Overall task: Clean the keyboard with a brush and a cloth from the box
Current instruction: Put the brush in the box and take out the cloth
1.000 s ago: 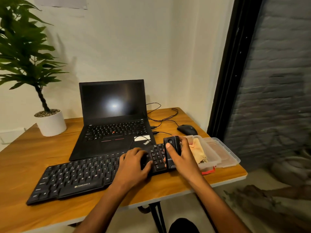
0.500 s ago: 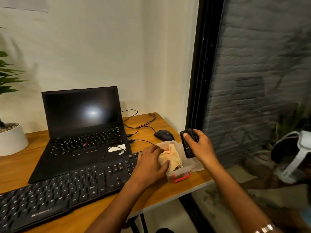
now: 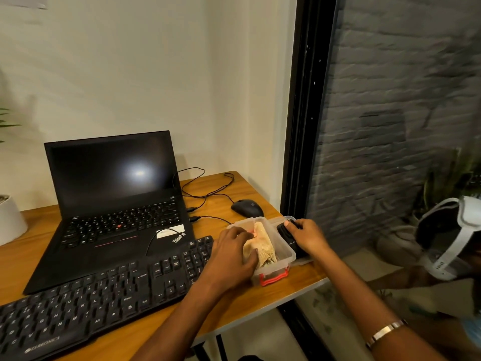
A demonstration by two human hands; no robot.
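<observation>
The black keyboard (image 3: 104, 295) lies along the front of the wooden table. At its right end stands a clear plastic box (image 3: 285, 250) with a red latch. A beige cloth (image 3: 264, 242) lies in the box. My left hand (image 3: 231, 254) reaches into the box, its thumb and fingers curled around the cloth. My right hand (image 3: 309, 235) grips a black oblong tool (image 3: 287, 237), perhaps the brush. The tool rests on the clear lid (image 3: 304, 260) just right of the box.
An open black laptop (image 3: 117, 204) stands behind the keyboard, cables trailing to a black mouse (image 3: 247, 207) behind the box. A white plant pot (image 3: 10, 220) sits far left. The table's edge and a dark glass door (image 3: 390, 152) are close on the right.
My left hand went from the keyboard into the box and onto the cloth. My right hand carried the black tool from the keyboard's end, over the box, down onto the lid.
</observation>
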